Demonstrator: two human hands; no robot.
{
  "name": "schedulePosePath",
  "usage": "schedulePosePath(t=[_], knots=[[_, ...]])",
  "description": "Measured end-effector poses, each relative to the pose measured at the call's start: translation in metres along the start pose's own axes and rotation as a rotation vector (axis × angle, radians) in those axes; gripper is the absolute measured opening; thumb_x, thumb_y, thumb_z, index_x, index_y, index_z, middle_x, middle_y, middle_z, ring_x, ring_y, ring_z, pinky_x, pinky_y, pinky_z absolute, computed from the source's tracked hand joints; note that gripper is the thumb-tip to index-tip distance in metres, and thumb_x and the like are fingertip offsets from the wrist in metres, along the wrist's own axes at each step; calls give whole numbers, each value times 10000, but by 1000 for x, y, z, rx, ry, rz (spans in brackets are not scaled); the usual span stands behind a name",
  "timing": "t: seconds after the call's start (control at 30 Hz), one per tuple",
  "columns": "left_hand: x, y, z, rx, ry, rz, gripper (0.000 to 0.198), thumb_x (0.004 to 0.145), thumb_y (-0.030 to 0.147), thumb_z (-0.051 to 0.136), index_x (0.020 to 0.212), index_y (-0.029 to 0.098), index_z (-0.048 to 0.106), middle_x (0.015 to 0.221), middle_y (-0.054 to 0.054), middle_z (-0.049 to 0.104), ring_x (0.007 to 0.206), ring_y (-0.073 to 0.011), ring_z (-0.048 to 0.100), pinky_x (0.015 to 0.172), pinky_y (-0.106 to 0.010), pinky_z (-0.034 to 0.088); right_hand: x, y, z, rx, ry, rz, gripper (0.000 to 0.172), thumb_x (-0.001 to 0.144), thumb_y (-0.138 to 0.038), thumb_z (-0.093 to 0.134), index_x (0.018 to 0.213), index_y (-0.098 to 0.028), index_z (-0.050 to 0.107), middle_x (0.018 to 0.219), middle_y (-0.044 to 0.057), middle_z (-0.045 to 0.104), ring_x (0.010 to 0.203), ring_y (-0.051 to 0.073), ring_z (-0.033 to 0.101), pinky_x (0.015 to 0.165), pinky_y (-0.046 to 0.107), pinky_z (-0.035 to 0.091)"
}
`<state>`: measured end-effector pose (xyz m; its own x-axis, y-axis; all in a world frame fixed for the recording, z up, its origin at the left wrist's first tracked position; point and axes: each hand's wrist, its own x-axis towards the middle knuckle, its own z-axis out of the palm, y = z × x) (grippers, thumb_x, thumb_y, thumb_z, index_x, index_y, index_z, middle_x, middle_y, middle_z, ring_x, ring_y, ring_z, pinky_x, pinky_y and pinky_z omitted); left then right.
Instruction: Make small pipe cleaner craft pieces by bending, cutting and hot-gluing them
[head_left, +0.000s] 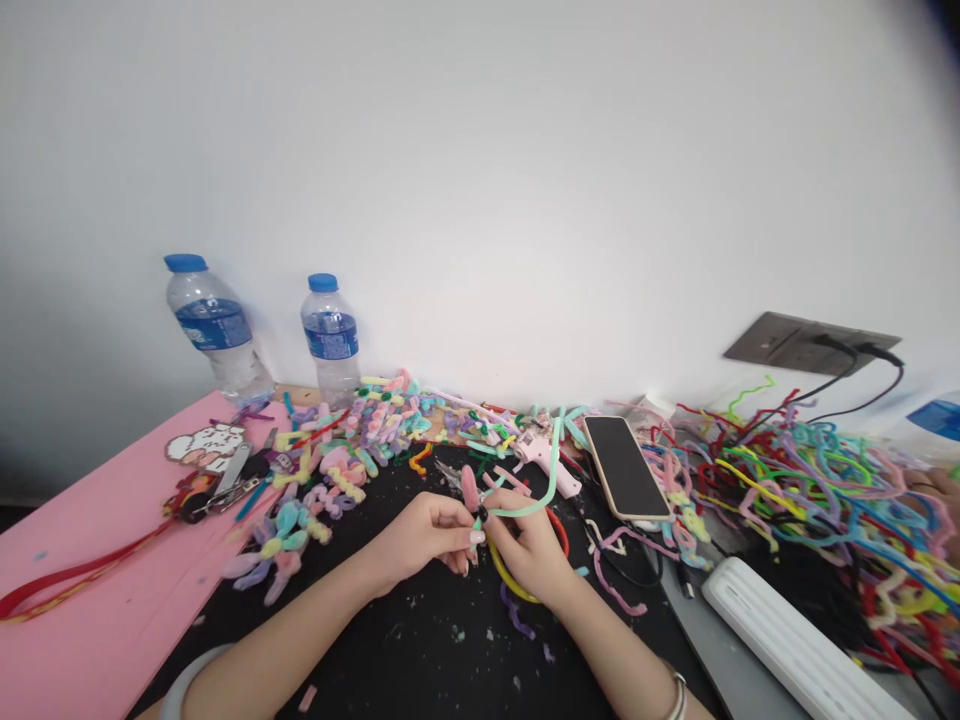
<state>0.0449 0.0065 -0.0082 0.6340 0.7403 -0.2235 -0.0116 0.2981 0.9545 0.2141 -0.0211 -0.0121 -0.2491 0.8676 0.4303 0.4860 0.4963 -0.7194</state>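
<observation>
My left hand (427, 535) and my right hand (534, 548) meet over the black mat (420, 640), both pinched on a small pipe-cleaner piece (474, 500) with a pink fuzzy tip and a dark bead. A long mint-green pipe cleaner (553, 470) rises from the pinch and curves up and back. Under my right hand lie a yellow loop and a red ring (561, 530). A pink glue gun (544, 455) rests just behind my hands.
Two water bottles (214, 325) (330, 335) stand at the wall. A phone (626, 465) lies right of the glue gun. Finished pastel pipe-cleaner shapes (352, 440) are heaped left. A tangled multicolour pile (817, 480) fills the right. A white power strip (795, 640) and pink board (97, 580) flank the mat.
</observation>
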Motion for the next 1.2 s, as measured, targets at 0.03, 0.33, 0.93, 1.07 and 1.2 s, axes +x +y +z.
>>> schedulePosePath(t=[0.03, 0.33, 0.93, 1.07, 1.2], knots=[[0, 0, 0, -1, -1, 1, 214, 674, 308, 710, 648, 110, 634, 566, -12, 646, 491, -115, 575, 526, -231, 461, 0, 0, 0, 3, -8, 9, 148, 845, -150, 450, 735, -189, 540, 630, -24, 509, 582, 123, 458, 596, 238, 383], [0, 2, -2, -52, 199, 90, 221, 746, 340, 652, 703, 127, 615, 624, -7, 634, 594, -120, 599, 605, -226, 474, 1, -4, -4, 41, 82, 60, 189, 837, -139, 461, 673, -175, 549, 625, -7, 565, 588, 131, 499, 610, 252, 391], [1, 6, -7, -34, 306, 146, 446, 825, 447, 514, 1168, 164, 552, 985, -85, 654, 593, -129, 630, 597, -269, 505, 1, 3, -13, -99, 253, -66, 236, 885, -151, 430, 995, -163, 639, 826, 90, 635, 720, 199, 592, 648, 323, 481], [1, 8, -9, -73, 314, 163, 408, 818, 477, 503, 1020, 136, 597, 874, -68, 657, 547, -118, 607, 549, -251, 490, 2, 2, -15, -121, 182, -167, 255, 881, -103, 428, 1009, -174, 635, 891, 95, 626, 811, 198, 603, 706, 315, 499], [4, 4, -9, 68, 258, 170, 389, 802, 478, 521, 631, 131, 555, 531, 6, 563, 373, -81, 480, 396, -197, 379, 3, 0, -15, -128, 65, -252, 247, 875, -98, 442, 999, -190, 635, 895, 82, 608, 838, 179, 602, 752, 300, 502]])
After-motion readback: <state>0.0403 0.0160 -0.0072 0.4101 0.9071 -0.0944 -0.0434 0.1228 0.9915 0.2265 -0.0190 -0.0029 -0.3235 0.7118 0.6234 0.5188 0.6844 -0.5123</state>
